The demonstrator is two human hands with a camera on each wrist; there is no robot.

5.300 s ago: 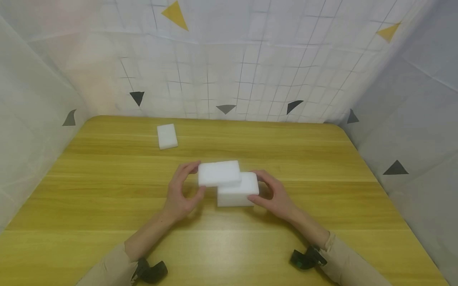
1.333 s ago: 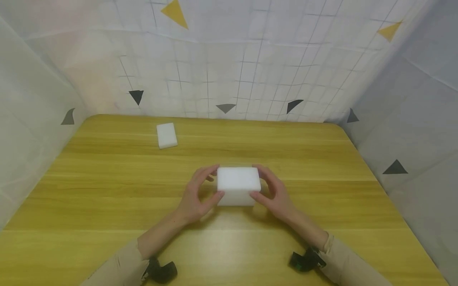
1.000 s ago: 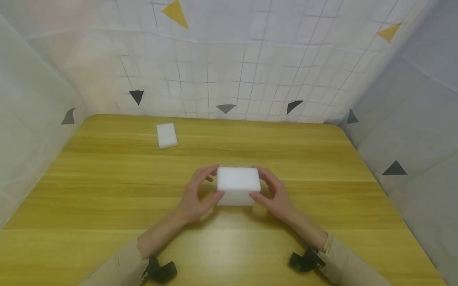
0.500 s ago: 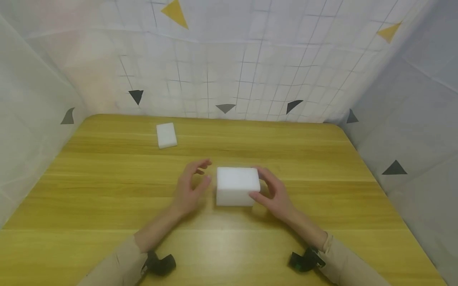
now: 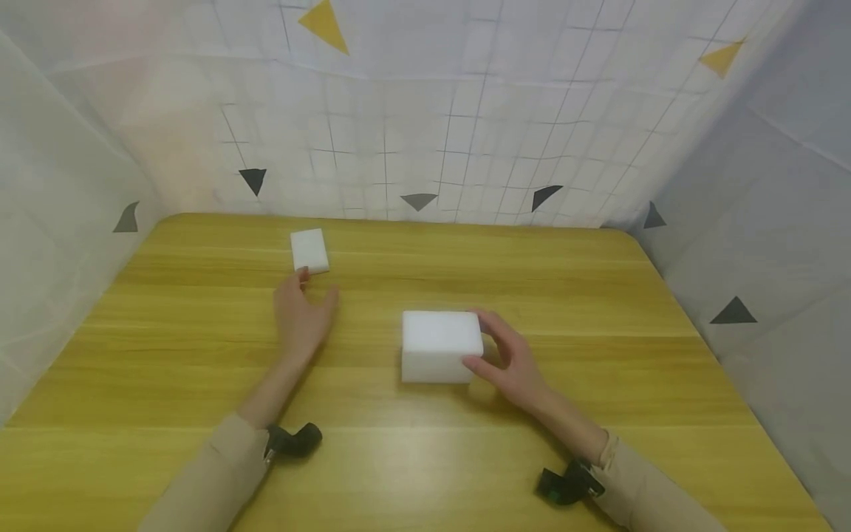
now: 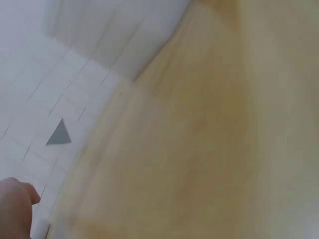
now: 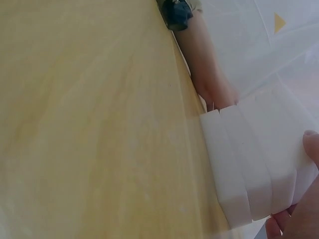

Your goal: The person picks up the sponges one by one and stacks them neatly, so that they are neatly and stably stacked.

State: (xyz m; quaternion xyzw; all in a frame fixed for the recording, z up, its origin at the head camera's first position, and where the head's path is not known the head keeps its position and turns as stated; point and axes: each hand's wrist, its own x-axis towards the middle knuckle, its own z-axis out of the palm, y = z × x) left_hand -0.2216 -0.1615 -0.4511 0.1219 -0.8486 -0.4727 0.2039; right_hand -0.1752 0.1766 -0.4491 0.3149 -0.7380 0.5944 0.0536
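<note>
Several white sponge blocks make a neat stack point(image 5: 442, 347) at the middle of the table; its layers show in the right wrist view. My right hand point(image 5: 508, 366) holds the stack's right end, thumb in front and fingers behind, on the upper layers. One more white sponge point(image 5: 309, 250) lies flat near the table's far left. My left hand point(image 5: 302, 314) is just in front of that sponge, thumb spread apart and fingers loosely bent, fingertips overlapping its near edge; contact cannot be told. Only a bit of the left hand shows in the blurred left wrist view.
The wooden table point(image 5: 412, 458) ends at the back against a white curtain point(image 5: 425, 133) with grid lines and triangles. More curtain hangs at both sides. A black wrist camera point(image 5: 295, 441) is strapped to each sleeve.
Earlier, the left hand set a sponge squarely on top of the stack. It has since let go and moved left and away, to the lone sponge. The right hand stays in place.
</note>
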